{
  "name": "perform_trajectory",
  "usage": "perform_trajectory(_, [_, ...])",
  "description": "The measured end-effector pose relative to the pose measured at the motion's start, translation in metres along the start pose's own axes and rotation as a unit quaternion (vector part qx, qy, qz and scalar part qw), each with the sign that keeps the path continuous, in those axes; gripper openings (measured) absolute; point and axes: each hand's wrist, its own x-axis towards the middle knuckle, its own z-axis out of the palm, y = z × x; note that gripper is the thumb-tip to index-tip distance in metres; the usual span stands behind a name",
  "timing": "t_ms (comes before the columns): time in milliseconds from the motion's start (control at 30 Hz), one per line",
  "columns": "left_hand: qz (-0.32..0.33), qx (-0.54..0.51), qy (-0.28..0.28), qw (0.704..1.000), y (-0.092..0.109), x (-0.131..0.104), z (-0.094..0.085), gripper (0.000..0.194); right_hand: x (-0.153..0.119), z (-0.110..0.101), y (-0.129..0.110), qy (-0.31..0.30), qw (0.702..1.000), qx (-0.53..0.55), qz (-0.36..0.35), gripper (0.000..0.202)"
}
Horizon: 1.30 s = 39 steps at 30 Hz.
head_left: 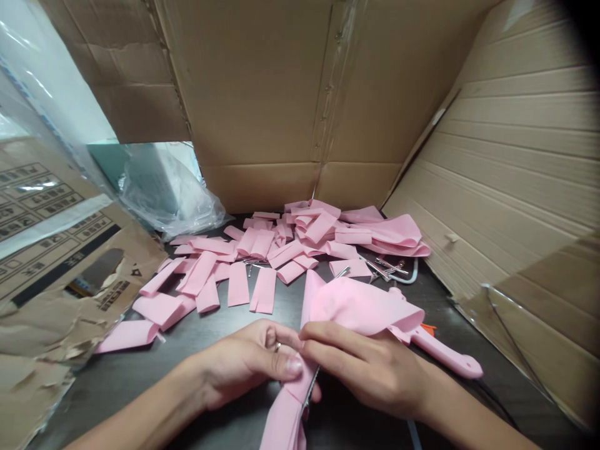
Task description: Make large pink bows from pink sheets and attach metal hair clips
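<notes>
My left hand (255, 362) pinches a pink fabric bow piece (284, 419) between thumb and fingers, its layered tails hanging toward me. A thin metal hair clip (308, 397) runs along the right edge of the pink fabric. From the other side, my right hand (375, 369) presses its fingertips on the same piece, close to my left fingers. The upper loop (360, 306) of pink fabric spreads above my right hand. Just beyond that hand lies a pink tool with a long handle (447, 356), partly covered by the fabric.
Many folded pink fabric strips (201, 273) lie across the dark table (225, 331). Larger pink pieces (398, 234) and metal clips (389, 269) sit at the back right. Cardboard walls (257, 81) enclose the back and sides. A clear plastic bag (178, 200) stands at back left.
</notes>
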Motion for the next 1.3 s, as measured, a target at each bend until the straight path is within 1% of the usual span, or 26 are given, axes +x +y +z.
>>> perform_trajectory(167, [0.006,-0.033,-0.003,0.999,-0.004,0.002,0.002,0.034,-0.001,-0.003,0.0,0.016,0.999,-0.022,-0.02,0.033])
perform_trajectory(300, [0.006,-0.079,-0.003,0.997,-0.009,0.003,0.004,0.032,-0.001,-0.006,0.002,0.006,0.998,-0.052,-0.026,0.037])
perform_trajectory(500, [-0.027,-0.12,-0.004,0.992,-0.01,0.005,0.005,0.042,0.004,-0.012,0.004,0.018,0.996,-0.049,-0.071,0.031])
perform_trajectory(700, [-0.047,-0.115,-0.024,0.992,-0.011,0.006,0.001,0.045,0.006,-0.016,-0.002,-0.008,0.997,-0.064,-0.048,0.029])
perform_trajectory(933, [-0.062,-0.105,-0.019,0.992,-0.013,0.005,-0.001,0.05,0.005,-0.013,-0.005,-0.008,0.997,-0.059,-0.05,0.027])
perform_trajectory(1067, [-0.051,-0.097,-0.012,0.994,-0.012,0.004,0.0,0.047,0.003,-0.012,-0.001,-0.022,0.998,-0.044,-0.039,0.027])
perform_trajectory(1200, [-0.023,-0.083,0.014,0.996,-0.011,0.005,0.003,0.035,0.003,-0.011,0.005,-0.016,0.999,-0.03,-0.018,0.029])
perform_trajectory(1300, [-0.026,-0.087,0.013,0.996,-0.01,0.006,0.004,0.027,0.003,-0.01,0.007,-0.012,1.0,-0.023,-0.005,0.029])
